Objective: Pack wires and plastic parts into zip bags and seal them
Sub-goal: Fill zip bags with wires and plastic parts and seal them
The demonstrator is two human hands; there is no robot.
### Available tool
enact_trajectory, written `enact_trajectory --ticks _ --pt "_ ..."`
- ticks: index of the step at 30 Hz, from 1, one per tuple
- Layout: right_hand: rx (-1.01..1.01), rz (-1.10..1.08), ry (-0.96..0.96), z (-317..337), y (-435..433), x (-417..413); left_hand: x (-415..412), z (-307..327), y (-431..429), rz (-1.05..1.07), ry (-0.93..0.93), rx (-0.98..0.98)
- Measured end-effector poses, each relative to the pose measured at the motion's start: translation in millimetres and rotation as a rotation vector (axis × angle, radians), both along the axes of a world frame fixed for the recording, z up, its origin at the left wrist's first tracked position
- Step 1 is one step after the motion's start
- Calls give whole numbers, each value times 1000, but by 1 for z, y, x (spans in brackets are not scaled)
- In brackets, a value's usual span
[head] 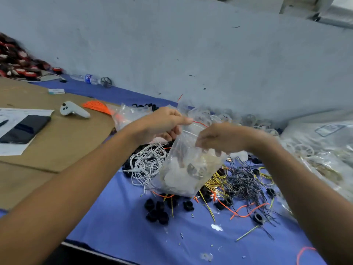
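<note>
Clear zip bag (188,165) pinched at its mouth by left hand (162,123), right hand (219,138) gripping opposite

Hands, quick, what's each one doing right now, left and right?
Left hand: closed, pinching the top edge of the clear zip bag.
Right hand: closed on the same bag's opening, fingers curled down at its mouth.

Soft even light, perhaps motion-blurred edges

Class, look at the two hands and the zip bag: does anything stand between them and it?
Nothing visible does. The left hand already pinches the zip bag at its top edge, and the right hand is at its mouth.
</note>
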State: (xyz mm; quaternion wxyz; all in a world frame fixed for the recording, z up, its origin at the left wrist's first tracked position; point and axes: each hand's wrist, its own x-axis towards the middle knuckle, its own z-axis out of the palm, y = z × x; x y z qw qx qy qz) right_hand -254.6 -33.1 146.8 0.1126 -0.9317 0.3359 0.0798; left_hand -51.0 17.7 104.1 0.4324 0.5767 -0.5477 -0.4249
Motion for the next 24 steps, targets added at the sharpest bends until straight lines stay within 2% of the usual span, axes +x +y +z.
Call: enact_trajectory --ticks 3,8,11,13,16,20,24 --pt "-90 18 -113 -19 -7 -1 3 -25 4 -33 44 -89" --pt "-190 17 -396 -29 -13 2 14 -44 7 85 -17 -325" --pt "-280 -16 -381 -36 -13 -2 21 -46 9 141 -72 -390" --pt "-188 -50 -324 -37 -14 -10 25 -47 12 153 -45 -397" --pt "-15 -99 -377 -34 -18 -20 31 -46 17 158 -32 -387" --pt "24 -141 -527 -23 -24 -27 28 -40 20 181 68 -414" --pt "50 -125 -608 -8 -25 -33 19 -31 17 196 34 -510"
